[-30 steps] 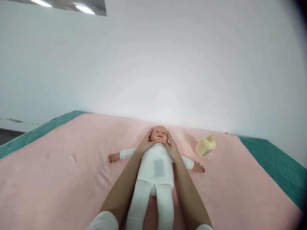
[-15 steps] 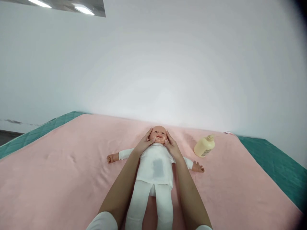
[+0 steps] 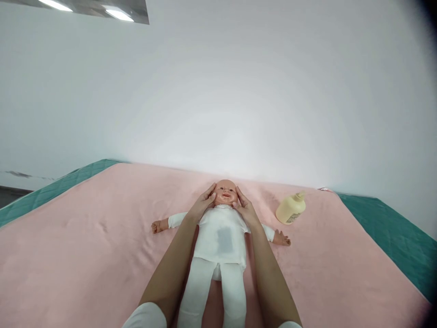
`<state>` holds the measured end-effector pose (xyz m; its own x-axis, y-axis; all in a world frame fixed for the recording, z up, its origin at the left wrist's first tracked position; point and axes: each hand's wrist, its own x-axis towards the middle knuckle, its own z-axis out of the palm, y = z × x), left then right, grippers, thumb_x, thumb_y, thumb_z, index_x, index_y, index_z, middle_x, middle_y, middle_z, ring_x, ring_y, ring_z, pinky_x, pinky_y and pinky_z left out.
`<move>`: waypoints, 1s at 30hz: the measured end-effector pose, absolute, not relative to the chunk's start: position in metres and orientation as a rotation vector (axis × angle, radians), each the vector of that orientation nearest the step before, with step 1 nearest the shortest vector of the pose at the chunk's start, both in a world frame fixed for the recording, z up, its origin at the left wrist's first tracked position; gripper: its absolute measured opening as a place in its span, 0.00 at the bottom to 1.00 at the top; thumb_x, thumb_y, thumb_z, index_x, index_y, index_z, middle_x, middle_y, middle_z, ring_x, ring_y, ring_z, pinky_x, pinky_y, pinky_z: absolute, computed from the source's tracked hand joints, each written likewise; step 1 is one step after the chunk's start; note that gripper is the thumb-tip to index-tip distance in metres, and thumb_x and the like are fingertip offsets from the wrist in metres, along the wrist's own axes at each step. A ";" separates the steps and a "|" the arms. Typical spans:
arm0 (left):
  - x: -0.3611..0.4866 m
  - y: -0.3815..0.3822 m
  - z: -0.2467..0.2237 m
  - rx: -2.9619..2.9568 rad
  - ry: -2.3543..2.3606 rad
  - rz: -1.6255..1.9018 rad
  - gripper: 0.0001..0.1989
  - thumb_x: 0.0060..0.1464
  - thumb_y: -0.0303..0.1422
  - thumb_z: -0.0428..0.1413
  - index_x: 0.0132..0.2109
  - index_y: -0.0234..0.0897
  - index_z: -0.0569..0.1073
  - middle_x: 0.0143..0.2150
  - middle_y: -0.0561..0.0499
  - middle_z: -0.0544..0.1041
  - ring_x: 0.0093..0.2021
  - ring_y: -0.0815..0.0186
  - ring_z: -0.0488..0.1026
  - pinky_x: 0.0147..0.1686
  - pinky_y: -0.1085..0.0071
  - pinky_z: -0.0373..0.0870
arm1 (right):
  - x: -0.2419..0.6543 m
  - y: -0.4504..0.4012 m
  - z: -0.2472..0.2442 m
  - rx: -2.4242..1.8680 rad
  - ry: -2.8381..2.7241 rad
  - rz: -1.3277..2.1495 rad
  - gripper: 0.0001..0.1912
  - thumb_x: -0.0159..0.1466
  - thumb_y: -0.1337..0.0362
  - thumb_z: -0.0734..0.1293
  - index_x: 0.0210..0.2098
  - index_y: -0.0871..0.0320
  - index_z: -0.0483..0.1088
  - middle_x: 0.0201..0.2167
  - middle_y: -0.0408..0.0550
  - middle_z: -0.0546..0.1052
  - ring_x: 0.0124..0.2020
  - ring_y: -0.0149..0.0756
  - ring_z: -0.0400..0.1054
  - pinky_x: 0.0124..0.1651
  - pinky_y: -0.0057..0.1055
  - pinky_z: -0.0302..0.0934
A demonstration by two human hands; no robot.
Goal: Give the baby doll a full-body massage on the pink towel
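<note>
A baby doll (image 3: 218,237) lies on its back, its head toward the wall. It wears a white top with a grey patch on the chest and white leggings; its arms stretch out to both sides. My left hand (image 3: 204,203) cups the left side of the doll's head (image 3: 226,192), thumb by the cheek. Against the other side of the head rests my right hand (image 3: 245,207), fingers up along the temple and thumb near the jaw. Between them, my hands hold the head. The fingertips behind its edges are partly hidden.
A pale yellow pump bottle (image 3: 290,208) stands tilted in view on the pink sheet (image 3: 102,246), right of the doll. Green quilted cover (image 3: 392,228) shows along both sides of the sheet. A white wall (image 3: 218,91) rises behind the far edge.
My left thumb has slid outward, from beside the doll's mouth to the edge of its cheek. My right thumb has shifted slightly along the jaw. Doll and bottle stay in place.
</note>
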<state>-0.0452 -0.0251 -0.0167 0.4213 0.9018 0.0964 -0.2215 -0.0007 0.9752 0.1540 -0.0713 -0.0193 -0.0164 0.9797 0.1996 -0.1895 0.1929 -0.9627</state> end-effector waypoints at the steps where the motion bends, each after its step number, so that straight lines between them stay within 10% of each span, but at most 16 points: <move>1: -0.045 -0.025 -0.016 1.273 0.706 1.026 0.43 0.54 0.50 0.57 0.70 0.40 0.49 0.69 0.43 0.56 0.66 0.53 0.57 0.64 0.55 0.56 | 0.153 -0.073 -0.016 -0.911 -1.181 1.178 0.47 0.51 0.53 0.75 0.65 0.53 0.55 0.68 0.48 0.55 0.67 0.45 0.53 0.67 0.45 0.50; 11: -0.033 -0.041 -0.001 1.334 0.842 1.054 0.56 0.39 0.37 0.70 0.69 0.38 0.48 0.69 0.36 0.55 0.63 0.47 0.62 0.60 0.55 0.63 | 0.136 -0.077 -0.007 -1.072 -1.092 1.079 0.55 0.45 0.55 0.78 0.66 0.61 0.53 0.65 0.57 0.60 0.63 0.50 0.60 0.63 0.44 0.59; 30: -0.033 -0.034 -0.007 1.434 0.878 1.062 0.49 0.45 0.41 0.65 0.69 0.38 0.50 0.70 0.39 0.53 0.64 0.50 0.61 0.61 0.55 0.61 | 0.139 -0.074 -0.012 -1.108 -1.232 0.925 0.45 0.52 0.50 0.72 0.65 0.54 0.56 0.66 0.50 0.59 0.68 0.46 0.51 0.66 0.46 0.53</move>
<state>-0.0333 -0.0344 -0.0071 0.3249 0.9357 0.1377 -0.0403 -0.1318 0.9905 0.1387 -0.0740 -0.0117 0.1296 0.9623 0.2393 0.0388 0.2362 -0.9709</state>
